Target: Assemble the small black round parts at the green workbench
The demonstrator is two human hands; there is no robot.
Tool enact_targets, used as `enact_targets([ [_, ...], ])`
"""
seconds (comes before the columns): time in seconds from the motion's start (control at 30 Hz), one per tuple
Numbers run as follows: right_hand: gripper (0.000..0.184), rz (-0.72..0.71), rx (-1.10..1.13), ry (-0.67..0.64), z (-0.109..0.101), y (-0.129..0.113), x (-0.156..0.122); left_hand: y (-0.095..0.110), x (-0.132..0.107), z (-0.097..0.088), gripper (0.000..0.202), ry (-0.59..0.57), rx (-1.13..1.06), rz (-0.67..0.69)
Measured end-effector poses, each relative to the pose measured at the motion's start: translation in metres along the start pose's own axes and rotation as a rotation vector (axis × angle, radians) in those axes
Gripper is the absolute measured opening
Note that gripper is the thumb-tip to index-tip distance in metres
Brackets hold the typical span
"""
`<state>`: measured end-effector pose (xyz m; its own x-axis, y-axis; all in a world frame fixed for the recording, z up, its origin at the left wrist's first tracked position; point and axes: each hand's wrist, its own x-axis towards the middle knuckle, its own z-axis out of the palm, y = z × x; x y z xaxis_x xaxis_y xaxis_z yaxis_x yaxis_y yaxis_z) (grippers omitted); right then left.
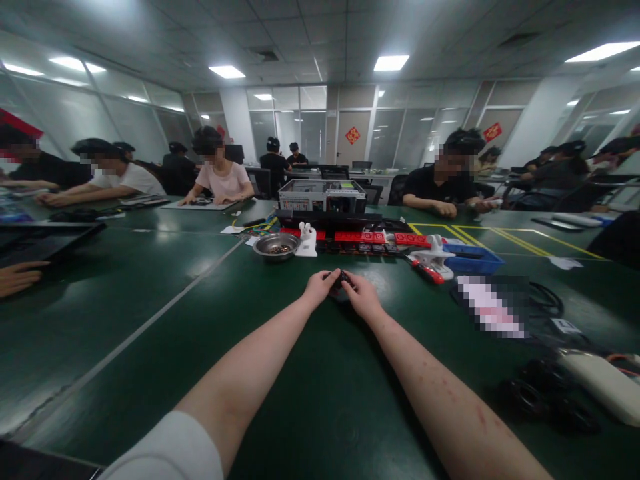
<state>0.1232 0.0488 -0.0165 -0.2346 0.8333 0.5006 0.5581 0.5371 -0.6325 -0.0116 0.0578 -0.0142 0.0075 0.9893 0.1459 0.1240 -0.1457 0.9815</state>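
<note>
Both of my arms reach forward over the green table. My left hand and my right hand meet around a small black part, with fingers and thumbs closed on it from either side. Much of it is hidden by the fingers, and its kind cannot be made out. Just beyond my hands lie a metal bowl of small coppery pieces, a white rabbit-eared stand and a row of red boxes or strips.
An open computer case stands at the back. To the right are a blue tray, a red-handled tool, black cables, several black rings and a pale block. Other people sit around the tables; one's hand rests at far left.
</note>
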Motion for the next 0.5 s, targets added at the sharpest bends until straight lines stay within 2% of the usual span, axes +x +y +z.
enact_targets([
  [0.13,0.04,0.05,0.031,-0.027,0.005,0.0,-0.002,-0.001,-0.003,0.001,0.043,0.059,0.03,0.036],
  [0.27,0.037,0.147,0.01,0.024,0.004,-0.005,-0.003,0.002,-0.007,0.001,0.043,0.112,0.148,0.11],
  [0.37,0.04,0.203,-0.065,-0.001,0.0,-0.005,-0.003,0.006,-0.01,0.0,0.044,0.108,0.229,0.165],
  [0.5,0.043,0.19,-0.117,-0.041,-0.001,-0.002,0.0,0.007,-0.01,0.0,0.045,0.1,0.237,0.151],
])
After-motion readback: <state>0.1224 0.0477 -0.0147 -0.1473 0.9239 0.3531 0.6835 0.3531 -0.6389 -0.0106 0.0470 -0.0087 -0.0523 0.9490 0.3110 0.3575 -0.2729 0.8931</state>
